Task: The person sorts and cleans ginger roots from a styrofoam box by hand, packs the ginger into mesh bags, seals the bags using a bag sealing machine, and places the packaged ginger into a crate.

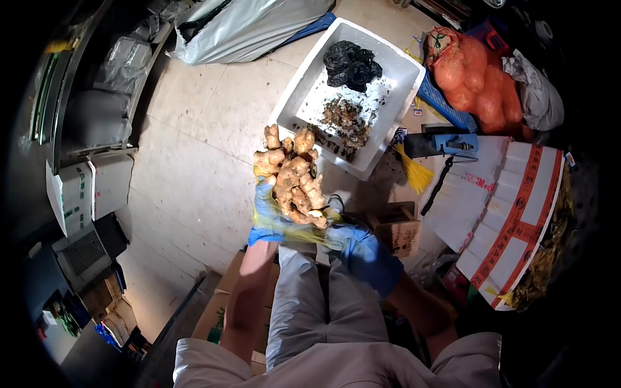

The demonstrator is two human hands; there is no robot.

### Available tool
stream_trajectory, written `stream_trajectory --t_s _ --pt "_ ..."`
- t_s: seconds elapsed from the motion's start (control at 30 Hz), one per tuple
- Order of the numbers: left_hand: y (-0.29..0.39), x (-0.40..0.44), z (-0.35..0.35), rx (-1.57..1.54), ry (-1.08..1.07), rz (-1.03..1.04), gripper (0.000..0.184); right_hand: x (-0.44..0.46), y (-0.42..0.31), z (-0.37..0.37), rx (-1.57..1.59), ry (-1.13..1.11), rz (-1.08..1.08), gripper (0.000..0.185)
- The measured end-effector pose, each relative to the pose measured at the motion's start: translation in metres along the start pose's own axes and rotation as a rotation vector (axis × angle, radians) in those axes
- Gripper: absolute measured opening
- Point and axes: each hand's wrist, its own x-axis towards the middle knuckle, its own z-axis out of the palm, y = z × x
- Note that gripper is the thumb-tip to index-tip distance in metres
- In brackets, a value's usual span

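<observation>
A large knobbly ginger root (294, 178) sits in front of my body, partly wrapped at its lower end by a yellow mesh net (301, 231). My left hand (264, 210), in a blue glove, is closed round the ginger's left side through the net. On the other side, my right hand (352, 240), also blue-gloved, grips the gathered edge of the mesh below the root. Its fingertips are partly hidden. Just beyond the ginger stands a white foam box (284, 107) holding a crumpled black plastic bag (351, 64) and brown crumbs of dirt (346, 123).
Orange net sacks (475, 81) of round produce lie at the back right. Printed white cartons (517, 207) stand on the right, near yellow netting (413, 169) and a small wooden stool (396, 226). Shelving (71, 84) lines the left side of the tiled floor (194, 142).
</observation>
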Motion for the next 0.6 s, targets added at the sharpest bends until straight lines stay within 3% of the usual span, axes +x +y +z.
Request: stream_trajectory --t_s 0.03,0.07,0.1,0.17,0.2,0.23,0.27,0.3,0.33,0.4,0.47,0.53,0.57,0.6 --pt "0.002 0.0 0.0 -0.041 -0.031 -0.027 0.063 0.002 0.003 -0.005 -0.583 0.038 -0.262 0.026" --pt "0.004 -0.001 -0.001 -0.083 -0.063 -0.055 0.063 -0.002 0.003 -0.004 -0.583 0.036 -0.262 0.026" --pt "0.0 -0.001 -0.019 -0.04 0.018 0.018 0.063 -0.008 0.001 -0.001 -0.43 0.074 0.007 0.027" --pt "-0.001 -0.001 -0.03 0.065 -0.042 0.024 0.064 -0.001 -0.01 0.001 0.309 0.287 0.442 0.031" --pt "0.0 -0.003 -0.024 0.123 -0.07 0.035 0.063 0.002 -0.015 0.003 0.645 0.509 0.595 0.033" --pt "0.0 -0.003 -0.028 0.119 -0.069 0.034 0.063 0.014 -0.028 -0.009 0.933 0.54 0.731 0.032" --pt "0.001 -0.002 -0.038 0.195 -0.239 0.059 0.06 0.02 -0.035 -0.017 1.222 0.565 0.861 0.031" --pt "0.002 0.0 -0.051 0.272 -0.409 0.085 0.056 0.013 -0.025 -0.015 0.513 0.27 0.534 0.025" --pt "0.001 0.006 -0.063 0.581 -0.531 0.225 0.048 0.006 -0.015 -0.013 -0.241 0.257 0.218 0.021" --pt "0.004 0.009 -0.071 1.052 -0.677 0.486 0.038 0.027 -0.032 -0.017 0.643 0.56 0.637 0.012" --pt "0.01 0.006 -0.061 1.403 -0.766 0.694 0.033 0.037 -0.028 -0.022 0.59 0.635 0.738 0.002" --pt "0.01 0.014 -0.035 1.45 -0.815 0.974 0.043 0.039 -0.016 -0.026 0.501 0.609 0.594 0.003" --pt "0.01 0.011 -0.036 1.445 -0.816 0.976 0.043 0.042 -0.014 -0.024 0.334 0.631 0.54 0.003" --pt "0.014 0.007 -0.035 1.407 -0.793 0.634 0.044 0.046 -0.012 -0.024 0.331 0.633 0.54 0.003"
